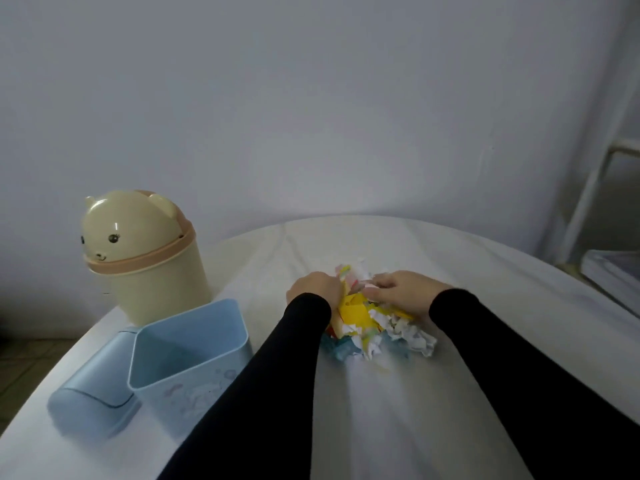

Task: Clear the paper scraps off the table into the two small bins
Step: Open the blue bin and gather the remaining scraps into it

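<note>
Now my left hand (313, 289) and right hand (401, 294) curl around the paper scraps (367, 320) mid-table (450, 375), well apart from the open blue bin (190, 355) near the left edge.

Glossy beige plastic bin (145, 258), matt blue plastic bin (188, 355), crumpled paper scraps (377, 327), white cloth table (450, 258)

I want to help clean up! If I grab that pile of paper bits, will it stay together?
Probably not. The scraps are many small loose torn pieces, so some would likely slip out and flutter down. They look thin and crumpled, so likely very light and floppy. Both hands are gathering them, which suggests one hand won't hold much.
</note>
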Motion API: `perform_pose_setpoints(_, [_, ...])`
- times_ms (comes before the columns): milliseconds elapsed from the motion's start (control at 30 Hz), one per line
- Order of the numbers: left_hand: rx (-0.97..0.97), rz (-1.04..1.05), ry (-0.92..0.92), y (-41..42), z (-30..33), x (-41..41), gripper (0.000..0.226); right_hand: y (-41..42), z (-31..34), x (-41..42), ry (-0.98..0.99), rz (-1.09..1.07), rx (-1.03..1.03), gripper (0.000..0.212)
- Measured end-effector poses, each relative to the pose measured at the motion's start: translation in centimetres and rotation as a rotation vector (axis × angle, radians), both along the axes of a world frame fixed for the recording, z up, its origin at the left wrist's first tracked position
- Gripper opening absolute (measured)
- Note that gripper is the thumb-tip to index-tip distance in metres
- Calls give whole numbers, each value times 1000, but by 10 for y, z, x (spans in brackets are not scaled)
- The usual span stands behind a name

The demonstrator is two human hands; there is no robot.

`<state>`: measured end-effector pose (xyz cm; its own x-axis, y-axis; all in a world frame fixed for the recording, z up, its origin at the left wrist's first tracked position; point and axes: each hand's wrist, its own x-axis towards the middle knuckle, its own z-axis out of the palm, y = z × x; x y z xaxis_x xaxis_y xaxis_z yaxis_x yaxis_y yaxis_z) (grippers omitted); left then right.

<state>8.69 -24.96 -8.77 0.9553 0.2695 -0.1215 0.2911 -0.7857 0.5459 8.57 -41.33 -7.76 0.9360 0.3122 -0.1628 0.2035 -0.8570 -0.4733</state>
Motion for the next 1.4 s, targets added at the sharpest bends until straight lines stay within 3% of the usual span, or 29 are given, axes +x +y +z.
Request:
perform_pose_setpoints(67, [-6,-54,-36,-2,-1,-17,40,-3,-9,-22,-50,-37,143,34])
perform_pose_setpoints(200, [-8,25,-318,0,-3,-56,39,-12,-15,-53,-224,-188,328,54])
perform_pose_setpoints(267, [47,116,-402,5,-9,-66,40,-19,-15,-63,-311,-267,393,54])
perform_pose_setpoints(433, [105,167,-243,10,-19,-64,40,-22,-31,-62,-177,-282,383,64])
perform_pose_setpoints(500, [53,72,-293,6,-20,-64,34,-17,-34,-59,-156,-203,428,62])
perform_pose_setpoints(633, [-249,29,-467,6,-16,-68,30,-20,-20,-41,-225,-176,688,56])
perform_pose_setpoints(733, [-296,10,-482,9,-16,-65,29,-26,-9,-11,-218,-202,762,44])
perform_pose_setpoints(800, [-299,-40,-476,9,-18,-61,28,-26,-9,16,-179,-233,739,35])
perform_pose_setpoints(967, [-344,-185,-417,6,-23,-45,46,1,-21,55,-72,-54,514,43])
perform_pose_setpoints(1133, [-311,-224,-399,5,-21,-36,37,15,-16,66,19,12,238,67])
perform_pose_setpoints(1400, [-312,-257,-394,7,-19,-43,24,-7,-9,37,106,-27,261,75])
